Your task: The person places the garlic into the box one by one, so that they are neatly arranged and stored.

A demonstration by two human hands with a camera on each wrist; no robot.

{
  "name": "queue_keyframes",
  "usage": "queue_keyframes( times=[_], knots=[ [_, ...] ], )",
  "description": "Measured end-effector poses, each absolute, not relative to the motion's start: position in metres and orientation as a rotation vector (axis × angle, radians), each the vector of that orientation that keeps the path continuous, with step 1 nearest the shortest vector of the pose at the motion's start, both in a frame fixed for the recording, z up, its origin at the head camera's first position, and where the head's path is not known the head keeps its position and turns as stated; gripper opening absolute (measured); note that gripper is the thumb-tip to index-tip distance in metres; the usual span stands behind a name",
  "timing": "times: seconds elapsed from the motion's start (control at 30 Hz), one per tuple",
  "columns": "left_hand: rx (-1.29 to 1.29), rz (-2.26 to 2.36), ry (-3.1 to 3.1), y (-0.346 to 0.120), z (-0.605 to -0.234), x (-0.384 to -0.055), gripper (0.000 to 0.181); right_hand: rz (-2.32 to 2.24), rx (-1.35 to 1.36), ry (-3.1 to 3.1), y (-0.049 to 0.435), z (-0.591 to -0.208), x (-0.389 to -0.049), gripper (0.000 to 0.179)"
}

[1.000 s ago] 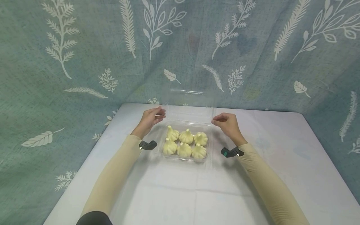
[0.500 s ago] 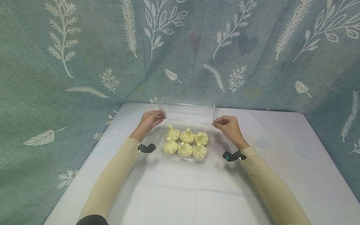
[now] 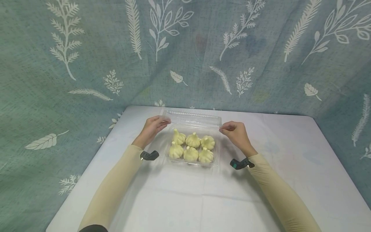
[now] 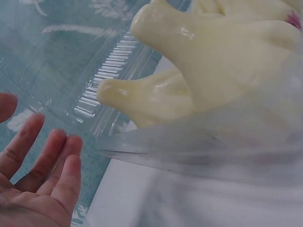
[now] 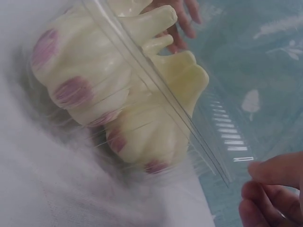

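Observation:
A clear plastic clamshell box (image 3: 191,163) holds several pale garlic bulbs (image 3: 190,154) in two rows, stalks up. Purple patches mark the bulbs (image 5: 73,92) in the right wrist view. Behind the bulbs, the hinged clear lid (image 3: 192,120) leans far back, away from the person. My left hand (image 3: 153,127) is at the lid's left end, its fingers (image 4: 29,137) spread and fairly straight beside the plastic. At the right end my right hand (image 3: 236,132) pinches the lid's edge between thumb and forefinger, the other fingers curled below.
The box stands on a table with a white cloth (image 3: 185,199). Behind the table hangs a blue-green leaf-patterned curtain (image 3: 197,42), close beyond the lid. Dark wrist devices (image 3: 242,163) sit at both cuffs.
The lid has swung from upright down and back towards the table's far edge. Both hands have sunk slightly with it; the box and garlic bulbs keep their place.

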State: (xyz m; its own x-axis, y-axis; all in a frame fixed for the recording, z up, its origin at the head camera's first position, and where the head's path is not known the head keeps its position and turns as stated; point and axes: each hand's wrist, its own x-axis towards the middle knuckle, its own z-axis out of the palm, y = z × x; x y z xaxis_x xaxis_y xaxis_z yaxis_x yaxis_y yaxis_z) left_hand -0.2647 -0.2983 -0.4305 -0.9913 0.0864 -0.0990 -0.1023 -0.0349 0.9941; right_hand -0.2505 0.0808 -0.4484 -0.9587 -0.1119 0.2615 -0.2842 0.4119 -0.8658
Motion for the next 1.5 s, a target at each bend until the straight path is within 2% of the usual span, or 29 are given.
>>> queue_keyframes(
  times=[0.2,0.4,0.87,1.5],
  knots=[
    [-0.061,2.135,2.099,-0.298,-0.431,-0.263,0.046,1.542,0.346,-2.509,0.081,-0.449,-0.247,0.011],
    [-0.094,2.166,2.073,-0.297,-0.433,-0.262,0.051,1.529,0.364,-2.515,0.08,-0.45,-0.244,0.014],
    [-0.036,2.026,2.283,-0.303,-0.44,-0.247,0.041,1.58,0.463,-2.476,0.084,-0.456,-0.236,0.021],
    [-0.023,1.905,2.356,-0.311,-0.453,-0.237,0.045,1.595,0.505,-2.543,0.087,-0.458,-0.217,0.035]
  ],
)
